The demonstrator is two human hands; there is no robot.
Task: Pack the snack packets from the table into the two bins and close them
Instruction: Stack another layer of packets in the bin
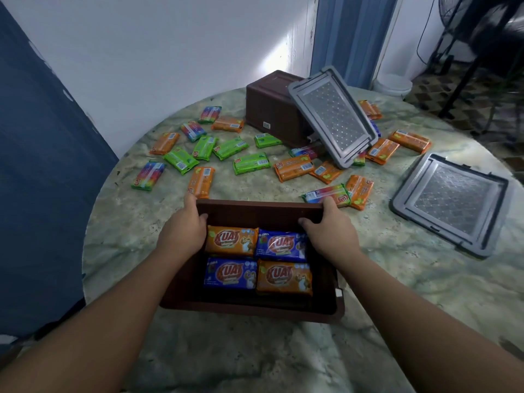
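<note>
The left hand [183, 228] has its grip on the far left corner of an open brown plastic bin [326, 309], fingers curled over the rim and thumb inside. The right hand [329, 227] holds the far right corner the same way, fingers over the outer edge, thumb on the inner wall. This near bin sits upright on the round green marbled bench [397, 293], close to the person. Four packets lie flat in it in two rows: an orange packet [231, 241] beside a blue packet [280, 246] at the far side, a second blue packet [230, 273] beside a second orange packet [284, 277] at the near side.

Beyond the bin, loose snack packets [251, 163] in orange, green and rainbow colours are scattered across the bench; a rainbow one [326, 194] lies just past the right hand. Farther back a second brown bin [269, 109] stands upside down, with a grey lid with a clear dotted panel [334, 116] leaning tilted against it. A second grey lid [450, 204] lies flat on the bench, well to the right.
</note>
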